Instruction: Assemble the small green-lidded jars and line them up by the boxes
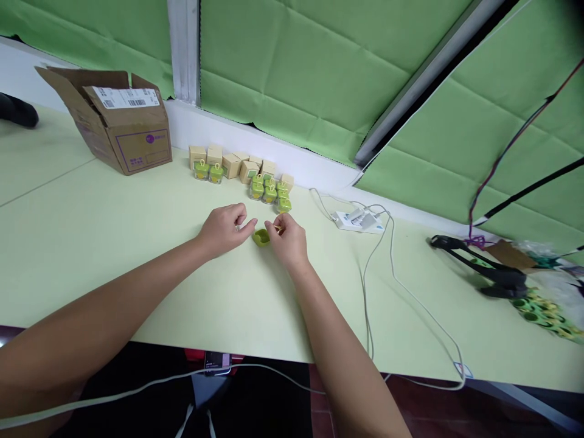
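My right hand is closed in a pinch, with a thin yellowish cord at its fingertips. Just left of those fingertips is a small hollow green lid, its open side partly in view; whether the cord joins it cannot be made out. My left hand has curled fingers, and its thumb points at the lid without clearly touching it. Anything inside that hand is too small or hidden to name. Beyond both hands stand small clear jars with green lids and loops, several of them grouped together.
Small tan boxes line the wall behind the jars. An open cardboard carton stands back left. Right of my hands lie a white power strip and trailing cables. Farther right are a black tool-like object and several green parts.
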The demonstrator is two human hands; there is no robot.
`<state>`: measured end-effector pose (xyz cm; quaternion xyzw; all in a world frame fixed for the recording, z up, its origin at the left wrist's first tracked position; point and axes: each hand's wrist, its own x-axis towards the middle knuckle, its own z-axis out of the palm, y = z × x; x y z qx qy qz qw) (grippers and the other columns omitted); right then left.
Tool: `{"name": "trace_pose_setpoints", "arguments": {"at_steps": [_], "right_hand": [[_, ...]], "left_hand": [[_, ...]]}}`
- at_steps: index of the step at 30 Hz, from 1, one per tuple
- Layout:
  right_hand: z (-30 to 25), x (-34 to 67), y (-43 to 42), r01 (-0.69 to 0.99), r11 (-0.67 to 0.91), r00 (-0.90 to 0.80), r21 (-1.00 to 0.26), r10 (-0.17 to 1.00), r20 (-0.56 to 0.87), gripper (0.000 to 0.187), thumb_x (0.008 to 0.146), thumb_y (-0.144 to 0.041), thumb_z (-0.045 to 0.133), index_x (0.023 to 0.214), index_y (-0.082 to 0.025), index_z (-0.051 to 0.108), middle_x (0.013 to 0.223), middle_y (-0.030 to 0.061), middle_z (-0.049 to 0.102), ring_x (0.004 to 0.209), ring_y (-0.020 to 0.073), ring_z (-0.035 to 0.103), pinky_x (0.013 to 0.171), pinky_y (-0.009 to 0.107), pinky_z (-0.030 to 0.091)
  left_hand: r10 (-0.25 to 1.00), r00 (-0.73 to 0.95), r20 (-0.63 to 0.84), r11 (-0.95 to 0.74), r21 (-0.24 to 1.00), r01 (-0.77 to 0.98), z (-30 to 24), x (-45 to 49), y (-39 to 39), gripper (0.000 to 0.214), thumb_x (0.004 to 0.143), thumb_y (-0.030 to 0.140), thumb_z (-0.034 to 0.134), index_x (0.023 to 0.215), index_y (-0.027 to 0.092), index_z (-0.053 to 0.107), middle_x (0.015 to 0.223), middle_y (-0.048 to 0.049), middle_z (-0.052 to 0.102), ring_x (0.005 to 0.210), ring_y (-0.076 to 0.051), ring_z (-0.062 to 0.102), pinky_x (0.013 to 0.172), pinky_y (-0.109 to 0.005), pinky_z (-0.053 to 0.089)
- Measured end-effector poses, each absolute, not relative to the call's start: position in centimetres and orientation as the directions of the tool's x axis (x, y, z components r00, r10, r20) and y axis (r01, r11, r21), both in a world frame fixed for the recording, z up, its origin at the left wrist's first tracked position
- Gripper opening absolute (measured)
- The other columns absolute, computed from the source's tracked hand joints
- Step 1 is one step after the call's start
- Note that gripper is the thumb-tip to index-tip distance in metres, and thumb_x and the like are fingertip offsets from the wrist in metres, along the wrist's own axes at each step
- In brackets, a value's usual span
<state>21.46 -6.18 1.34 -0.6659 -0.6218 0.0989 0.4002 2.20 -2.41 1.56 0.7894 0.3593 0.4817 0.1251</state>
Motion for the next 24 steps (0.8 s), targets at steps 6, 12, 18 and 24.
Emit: {"name": "trace_pose_setpoints", "arguments": {"at_steps": [6, 12, 18, 24], "right_hand": [[0.1, 22.1, -5.5, 0.811, 0.028, 0.197, -0.584, 0.928, 0.317, 0.020, 0.082, -0.040, 0.064, 0.088, -0.025, 0.054, 0.091, 0.0015, 0.069, 0.071, 0.0170, 0.057, 0.070, 0.031, 0.042], [-0.3, 22.2, -5.3, 0.776, 0.072, 0.164, -0.626, 0.936, 0.311, 0.011, 0.082, -0.034, 0.062, 0.080, -0.025, 0.056, 0.077, -0.0009, 0.068, 0.065, 0.0163, 0.057, 0.065, 0.030, 0.042], [0.8, 21.4, -5.8, 0.667, 0.293, 0.158, -0.685, 0.843, 0.514, 0.016, 0.087, -0.039, 0.063, 0.087, -0.023, 0.060, 0.080, -0.0010, 0.067, 0.064, 0.0139, 0.059, 0.067, 0.030, 0.049], [0.9, 19.9, -6.4, 0.595, 0.416, 0.152, -0.688, 0.782, 0.605, 0.017, 0.090, -0.040, 0.064, 0.089, -0.023, 0.060, 0.085, 0.0006, 0.068, 0.069, 0.0142, 0.061, 0.069, 0.030, 0.054]], "left_hand": [[0.619, 0.381, 0.687, -0.779, 0.477, 0.406, 1.3, 2.3, -2.6, 0.055, 0.095, 0.038, 0.053, 0.058, 0.021, 0.016, 0.052, 0.0057, 0.014, 0.051, -0.012, 0.015, 0.053, -0.033, 0.021], [0.586, 0.519, 0.622, -0.809, 0.422, 0.409, 0.7, 2.2, -2.5, 0.051, 0.098, 0.042, 0.052, 0.056, 0.022, 0.032, 0.049, 0.0041, 0.033, 0.049, -0.013, 0.032, 0.054, -0.032, 0.031], [0.620, 0.516, 0.591, -0.783, 0.499, 0.370, 1.0, 2.0, -2.4, 0.046, 0.087, 0.044, 0.072, 0.125, 0.022, 0.058, 0.129, -0.0104, 0.066, 0.107, -0.024, 0.067, 0.084, -0.035, 0.056], [0.542, 0.603, 0.585, -0.834, 0.463, 0.300, -0.2, 2.1, -1.9, 0.058, 0.097, 0.041, 0.064, 0.148, 0.020, 0.047, 0.148, -0.0145, 0.059, 0.138, -0.029, 0.056, 0.115, -0.047, 0.049]]}}
